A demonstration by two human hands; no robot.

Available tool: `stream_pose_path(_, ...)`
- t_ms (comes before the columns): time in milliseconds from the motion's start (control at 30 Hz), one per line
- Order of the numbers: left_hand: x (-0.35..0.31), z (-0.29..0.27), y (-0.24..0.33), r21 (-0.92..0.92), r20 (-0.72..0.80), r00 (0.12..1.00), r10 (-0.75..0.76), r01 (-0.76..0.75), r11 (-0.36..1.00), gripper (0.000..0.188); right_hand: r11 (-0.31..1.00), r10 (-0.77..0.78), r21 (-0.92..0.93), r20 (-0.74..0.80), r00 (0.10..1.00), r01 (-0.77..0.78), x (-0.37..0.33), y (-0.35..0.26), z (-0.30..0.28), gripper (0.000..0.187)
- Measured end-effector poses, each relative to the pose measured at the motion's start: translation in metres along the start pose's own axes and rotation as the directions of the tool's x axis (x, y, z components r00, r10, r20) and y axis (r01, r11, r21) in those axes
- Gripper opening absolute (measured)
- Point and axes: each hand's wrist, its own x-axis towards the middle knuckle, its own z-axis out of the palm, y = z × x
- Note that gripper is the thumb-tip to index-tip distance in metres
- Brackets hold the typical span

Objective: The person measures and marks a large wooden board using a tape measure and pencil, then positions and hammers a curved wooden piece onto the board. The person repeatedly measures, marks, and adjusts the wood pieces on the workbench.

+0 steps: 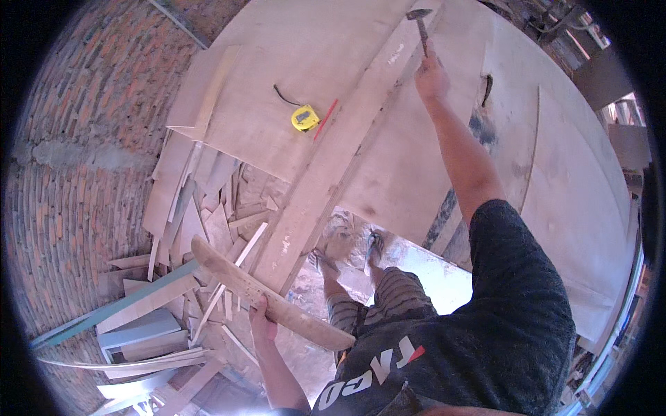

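My left hand is closed around the lower edge of a long wooden board with rounded ends, which slants across in front of my body at the lower left. Far out at the upper right, my right hand grips the handle of a hammer. The hammer's dark head is over the far end of a long plank. That plank runs from the far side of the plywood sheet back toward me, and the held board crosses above its near end.
A yellow tape measure and a red pencil lie on the plywood left of the plank. Wood offcuts are heaped at the left, before a brick wall. My feet stand beyond the plywood's near edge.
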Motion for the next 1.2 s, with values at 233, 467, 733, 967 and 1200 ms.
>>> stream_pose_path(233,-0.002,0.009,0.005,0.04,-0.035,0.999,-0.001,0.003,0.999,0.06,0.983,0.081,-0.184,0.355,0.931,-0.015,0.04,0.019,-0.007,0.044)
stream_pose_path(467,0.022,0.0,-0.007,-0.092,-0.078,0.994,-0.076,0.069,0.993,0.068,0.986,0.157,0.003,0.326,0.932,-0.167,-0.063,0.053,-0.097,0.039)
stream_pose_path(733,0.038,0.063,-0.006,-0.107,-0.012,0.999,0.048,-0.049,0.993,0.071,0.917,0.386,-0.267,0.404,0.83,-0.296,-0.259,0.164,-0.284,0.047)
stream_pose_path(967,0.017,0.198,0.051,0.147,0.134,0.871,0.473,-0.489,0.86,0.053,0.949,0.296,-0.248,0.499,0.814,-0.193,-0.263,0.003,-0.339,0.057)
stream_pose_path(1200,0.017,0.228,0.108,0.118,0.754,0.185,0.63,-0.982,0.146,0.042,0.374,-0.183,0.611,0.786,0.591,-0.697,-0.287,-0.165,-0.411,0.092)
